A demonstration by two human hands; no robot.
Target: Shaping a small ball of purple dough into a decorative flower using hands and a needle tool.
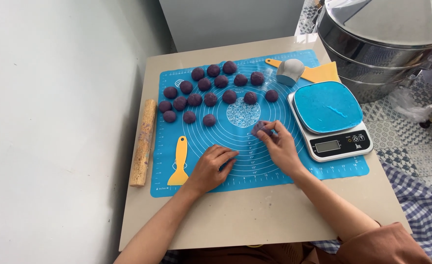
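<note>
seen from above, a person's right hand pinches a small piece of purple dough just above the middle of a blue baking mat on a beige worktop. the left hand rests on the mat, fingers curled and holding nothing, beside a yellow scraper. rows of purple dough balls lie farther back, and a kitchen scale sits to the right.

A blue baking mat covers the table. Left of the mat lies a wooden rolling pin; on its left edge, a yellow scraper. A kitchen scale sits on the mat's right side, and a steel steamer stands beyond the mat's far right corner.
</note>
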